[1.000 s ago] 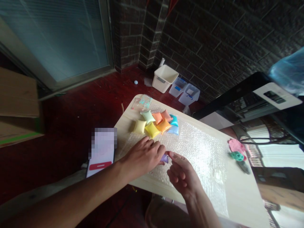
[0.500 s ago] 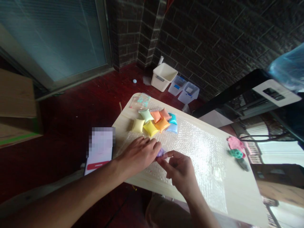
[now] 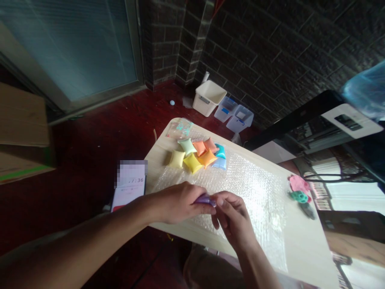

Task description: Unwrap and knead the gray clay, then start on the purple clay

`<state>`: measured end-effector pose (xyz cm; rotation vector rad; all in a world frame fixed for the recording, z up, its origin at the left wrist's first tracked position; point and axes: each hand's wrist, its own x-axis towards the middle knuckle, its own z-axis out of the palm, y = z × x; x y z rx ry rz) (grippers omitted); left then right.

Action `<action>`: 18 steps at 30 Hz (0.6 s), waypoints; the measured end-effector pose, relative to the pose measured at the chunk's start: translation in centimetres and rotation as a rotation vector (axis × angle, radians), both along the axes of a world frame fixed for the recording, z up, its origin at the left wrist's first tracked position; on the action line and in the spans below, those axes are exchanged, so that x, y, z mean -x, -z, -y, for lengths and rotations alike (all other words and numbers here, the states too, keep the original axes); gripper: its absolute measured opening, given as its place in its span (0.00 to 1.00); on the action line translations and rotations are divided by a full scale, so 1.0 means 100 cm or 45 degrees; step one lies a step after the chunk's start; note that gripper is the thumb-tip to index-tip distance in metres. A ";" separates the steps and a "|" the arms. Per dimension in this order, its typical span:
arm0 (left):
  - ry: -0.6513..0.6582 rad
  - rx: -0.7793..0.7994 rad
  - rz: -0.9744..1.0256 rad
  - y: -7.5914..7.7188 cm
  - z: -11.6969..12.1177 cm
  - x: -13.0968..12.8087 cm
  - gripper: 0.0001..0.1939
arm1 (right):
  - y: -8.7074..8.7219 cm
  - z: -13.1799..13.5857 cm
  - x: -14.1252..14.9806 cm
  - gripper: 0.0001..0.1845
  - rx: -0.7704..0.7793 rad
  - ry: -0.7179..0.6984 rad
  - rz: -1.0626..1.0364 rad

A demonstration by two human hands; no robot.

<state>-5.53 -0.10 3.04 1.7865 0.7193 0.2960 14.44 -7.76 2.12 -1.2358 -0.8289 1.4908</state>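
A small purple packet is held between the thumb and fingers of my left hand. My right hand is closed at the packet's right end, thumb and forefinger pinching its edge. Both hands are over a sheet of bubble wrap near the front of the table. Beyond them lies a cluster of pillow-shaped packets, among them a yellow packet, an orange packet, a pale green packet and a light blue packet. What the packets contain cannot be told for certain.
A clear bag with teal bits lies at the table's far left corner. Pink and green lumps sit at the right edge. A phone stands left of the table. A cream bin and clear boxes are on the floor.
My left hand has turned, so more of the purple packet shows between its thumb and fingers. My right hand has shifted slightly and still grips the packet's end.
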 end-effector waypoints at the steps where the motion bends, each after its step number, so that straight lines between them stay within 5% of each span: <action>1: 0.037 0.173 0.051 -0.002 -0.002 0.003 0.21 | 0.001 0.002 -0.002 0.14 -0.071 -0.026 0.053; 5: 0.268 0.793 0.146 -0.007 -0.010 0.011 0.24 | -0.003 0.010 -0.009 0.13 -0.335 -0.193 0.385; 8: 0.405 1.043 0.157 -0.003 -0.014 0.014 0.25 | -0.006 0.012 -0.007 0.11 -0.500 -0.230 0.451; 14: 0.680 1.293 0.267 -0.003 -0.018 0.012 0.28 | -0.001 0.014 0.001 0.16 -0.425 -0.273 0.020; 18: 0.690 1.305 0.252 -0.009 -0.017 0.011 0.29 | 0.008 0.016 0.003 0.19 -0.330 -0.258 -0.168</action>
